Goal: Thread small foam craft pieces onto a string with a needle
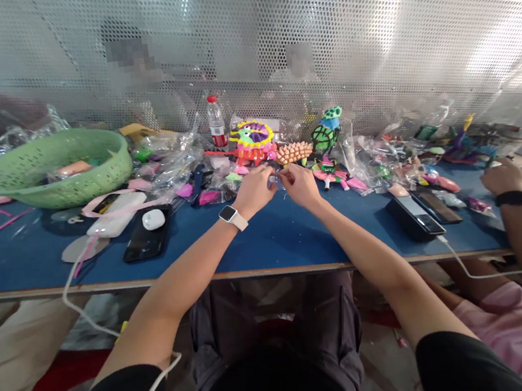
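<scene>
My left hand [256, 189], with a watch on its wrist, is closed with fingers pinched together. Facing it, my right hand [301, 185] is closed in a pinch too. A small see-through bit [279, 183] shows between the fingertips; it is too small to tell what it is. Just behind my hands stands an orange-brown spiky clay figure [294, 152]. To its left is a round yellow, purple and red clay figure [254, 140], and to its right a green and black turtle-like figure [325, 138]. A pink and green clay figure [330, 172] lies beside my right hand.
A green basket [61, 177] stands at the left, near a phone [149, 239] with a white case [153, 219] on it. A red-capped bottle [216, 124] stands at the back. Plastic bags [179, 158] and a black device [415, 217] lie around. Another person's hands [504, 179] work at right.
</scene>
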Demonstrator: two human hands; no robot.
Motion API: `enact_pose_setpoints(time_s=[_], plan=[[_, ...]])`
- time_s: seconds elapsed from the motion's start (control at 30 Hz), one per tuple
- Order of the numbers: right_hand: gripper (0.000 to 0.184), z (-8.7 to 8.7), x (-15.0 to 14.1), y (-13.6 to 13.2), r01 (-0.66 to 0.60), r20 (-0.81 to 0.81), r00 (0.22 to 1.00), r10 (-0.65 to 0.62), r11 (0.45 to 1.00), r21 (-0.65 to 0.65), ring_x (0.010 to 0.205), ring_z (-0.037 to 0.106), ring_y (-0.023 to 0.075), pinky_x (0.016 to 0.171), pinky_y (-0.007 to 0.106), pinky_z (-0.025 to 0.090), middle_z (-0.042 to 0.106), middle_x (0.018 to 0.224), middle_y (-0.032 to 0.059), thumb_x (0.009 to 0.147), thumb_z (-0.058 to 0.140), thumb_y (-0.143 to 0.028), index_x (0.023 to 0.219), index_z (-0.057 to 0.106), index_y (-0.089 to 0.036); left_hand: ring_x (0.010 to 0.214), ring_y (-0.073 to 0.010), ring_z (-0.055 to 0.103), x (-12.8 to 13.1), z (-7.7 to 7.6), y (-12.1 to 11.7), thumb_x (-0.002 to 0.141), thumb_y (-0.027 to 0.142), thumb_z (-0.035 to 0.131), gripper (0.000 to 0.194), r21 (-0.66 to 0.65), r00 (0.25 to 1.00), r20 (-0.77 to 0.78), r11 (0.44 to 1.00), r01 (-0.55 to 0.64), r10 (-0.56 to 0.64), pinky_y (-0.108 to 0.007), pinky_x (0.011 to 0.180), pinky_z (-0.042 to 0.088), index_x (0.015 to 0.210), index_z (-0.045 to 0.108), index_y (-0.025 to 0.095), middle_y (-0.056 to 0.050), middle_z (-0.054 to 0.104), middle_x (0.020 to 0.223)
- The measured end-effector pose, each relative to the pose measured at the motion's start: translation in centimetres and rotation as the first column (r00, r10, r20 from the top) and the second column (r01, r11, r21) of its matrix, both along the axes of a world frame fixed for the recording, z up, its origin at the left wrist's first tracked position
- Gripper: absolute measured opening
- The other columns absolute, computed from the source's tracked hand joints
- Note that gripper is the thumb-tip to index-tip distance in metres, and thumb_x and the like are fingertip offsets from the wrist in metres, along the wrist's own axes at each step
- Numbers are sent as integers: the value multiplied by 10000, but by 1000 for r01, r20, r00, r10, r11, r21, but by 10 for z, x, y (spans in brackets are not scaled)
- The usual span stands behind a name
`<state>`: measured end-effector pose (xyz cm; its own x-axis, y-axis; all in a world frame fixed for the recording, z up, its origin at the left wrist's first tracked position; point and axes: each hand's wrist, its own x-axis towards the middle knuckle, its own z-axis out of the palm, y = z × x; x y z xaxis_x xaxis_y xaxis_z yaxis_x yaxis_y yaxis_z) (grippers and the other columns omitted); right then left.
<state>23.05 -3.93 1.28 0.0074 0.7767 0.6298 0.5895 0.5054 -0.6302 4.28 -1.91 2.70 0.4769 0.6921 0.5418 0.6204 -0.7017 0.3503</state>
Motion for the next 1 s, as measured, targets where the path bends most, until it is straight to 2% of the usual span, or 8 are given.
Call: enact_pose_setpoints(time_s=[0.2,0.3,0.4,0.47,0.57,0.67,0.8,1.0], plan=[[303,4,17,6,-169,-130,979,156,981,-95,606,586,172,634,329,474,664,699,-3,951,813,-496,812,680,-261,1026,-265,788,-21,9,22,1073,188,634,218,-126,970,97,964,234,-222,-441,1019,612,1063,850,212,-111,865,1097],[590,5,18,5,-316,-305,917,256,934,-167,460,470,121,511,302,418,567,590,-55,844,844,-824,812,643,-271,969,-221,791,-24,11,26,1079,292,659,192,-353,875,382,828,436,-298,-368,913,632,1063,830,207,-97,856,1053],[750,5,12,4,-362,-429,861,273,921,-141,428,434,92,478,282,392,572,577,-64,720,835,-983,800,605,-274,902,-212,788,-18,6,24,1055,315,665,172,-505,757,623,638,581,-197,-357,813,635,994,784,206,-105,839,1028],[773,3,8,4,-361,-470,840,271,926,-113,424,438,91,464,278,383,575,576,-64,698,832,-1004,792,593,-275,885,-219,787,-12,2,22,1052,308,641,175,-536,727,674,590,604,-133,-372,798,638,981,761,204,-112,829,1022],[747,1,4,4,-315,-467,852,235,944,-100,421,462,105,447,286,381,547,565,-69,711,852,-977,785,591,-280,987,-249,787,-9,-1,17,1059,326,648,183,-424,802,589,806,413,-101,-404,872,642,1053,787,207,-120,823,1085],[671,-1,1,3,-225,-430,890,151,966,-127,432,489,118,447,304,391,557,596,-56,781,844,-908,805,605,-281,1270,-323,726,-10,-2,12,1057,350,713,213,-37,925,373,995,96,-76,-512,1116,584,1192,824,228,-149,789,1306],[542,-2,-3,1,-173,-408,907,102,975,-142,445,503,125,453,314,396,570,632,-42,871,811,-782,833,619,-277,1368,-388,655,-11,-2,8,1075,367,732,224,225,996,88,974,-10,-10,-609,1193,497,1204,859,235,-167,764,1382],[434,-2,-2,-2,-105,-326,942,73,991,-83,464,554,137,481,290,427,550,586,-54,966,780,-658,843,634,-268,1290,-364,699,-1,-4,8,1141,282,623,261,187,999,50,982,-2,-8,-597,1165,526,1219,866,229,-158,843,1270]])
